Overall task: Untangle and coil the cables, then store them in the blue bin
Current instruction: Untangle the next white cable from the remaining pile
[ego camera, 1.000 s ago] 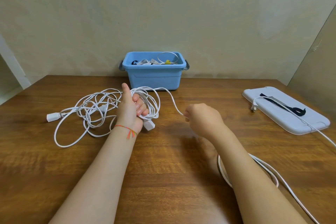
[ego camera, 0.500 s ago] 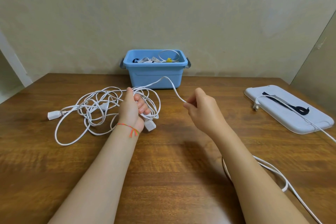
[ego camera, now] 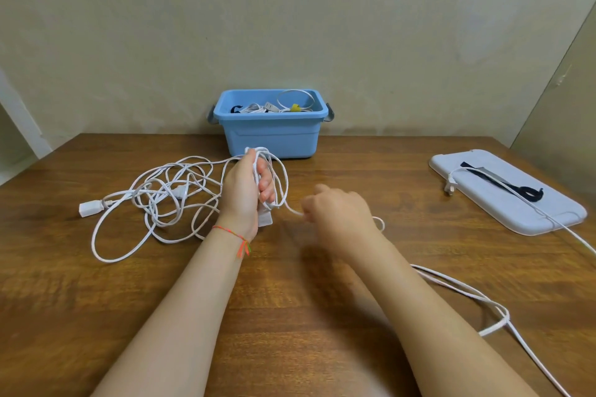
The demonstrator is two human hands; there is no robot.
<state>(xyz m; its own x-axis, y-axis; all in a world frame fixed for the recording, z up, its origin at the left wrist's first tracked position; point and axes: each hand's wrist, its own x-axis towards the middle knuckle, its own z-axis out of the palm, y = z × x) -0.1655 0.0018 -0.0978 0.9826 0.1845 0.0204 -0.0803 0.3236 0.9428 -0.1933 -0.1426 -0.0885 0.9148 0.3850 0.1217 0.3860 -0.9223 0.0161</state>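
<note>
While curled round cable loops (ego camera: 280, 177), left hand (ego camera: 245, 190); right hand (ego camera: 335, 213) pinching white strand (ego camera: 292, 210).

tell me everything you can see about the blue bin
The blue bin is a rectangular plastic tub with a rolled rim and grey handles at both ends. It stands upright and lidless at the table's far edge, near the wall. Inside lie coiled white cables, one with a yellow tie. Neither hand touches it.

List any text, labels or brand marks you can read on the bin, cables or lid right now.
None readable: the blue bin, the white cable wound on the left hand and the lid show no legible print.
</note>
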